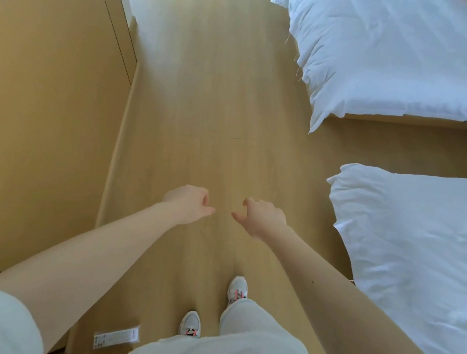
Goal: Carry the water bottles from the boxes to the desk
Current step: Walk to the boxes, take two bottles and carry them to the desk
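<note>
Both empty: left hand (pixel 190 205) and right hand (pixel 261 219) loosely curled over wooden floor (pixel 206 100).

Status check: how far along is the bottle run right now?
Done: nothing confirmable; no bottles, boxes or desk are in view. In hand: nothing; the left hand and right hand are loosely curled and empty above the floor beside the beds. Left: as far as shown, the carrying itself.
</note>
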### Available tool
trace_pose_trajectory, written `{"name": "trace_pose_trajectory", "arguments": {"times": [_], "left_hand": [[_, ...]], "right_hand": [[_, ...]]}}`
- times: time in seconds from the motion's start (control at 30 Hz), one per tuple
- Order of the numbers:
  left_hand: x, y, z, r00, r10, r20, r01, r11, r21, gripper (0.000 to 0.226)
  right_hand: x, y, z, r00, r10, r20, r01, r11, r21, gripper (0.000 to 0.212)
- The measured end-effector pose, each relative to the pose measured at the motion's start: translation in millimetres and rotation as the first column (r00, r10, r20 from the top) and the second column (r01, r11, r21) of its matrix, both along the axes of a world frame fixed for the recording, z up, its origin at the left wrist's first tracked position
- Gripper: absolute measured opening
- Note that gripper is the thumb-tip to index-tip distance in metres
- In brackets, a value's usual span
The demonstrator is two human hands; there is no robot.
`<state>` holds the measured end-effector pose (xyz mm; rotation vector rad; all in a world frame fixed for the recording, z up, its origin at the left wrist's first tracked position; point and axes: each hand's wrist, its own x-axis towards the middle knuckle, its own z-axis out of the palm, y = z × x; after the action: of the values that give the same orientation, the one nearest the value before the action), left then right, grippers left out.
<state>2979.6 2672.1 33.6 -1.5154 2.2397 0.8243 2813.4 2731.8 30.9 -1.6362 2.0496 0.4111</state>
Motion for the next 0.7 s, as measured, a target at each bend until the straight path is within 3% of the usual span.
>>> {"name": "trace_pose_trajectory", "arguments": {"times": [0.7], "left_hand": [[-183,-276,23,0.99,0.039,0.136,-0.036,0.999,-0.03,0.037]], "right_hand": [[-176,-296,0,0.991,0.067,0.118,-0.054,0.993,-0.108,0.055]]}}
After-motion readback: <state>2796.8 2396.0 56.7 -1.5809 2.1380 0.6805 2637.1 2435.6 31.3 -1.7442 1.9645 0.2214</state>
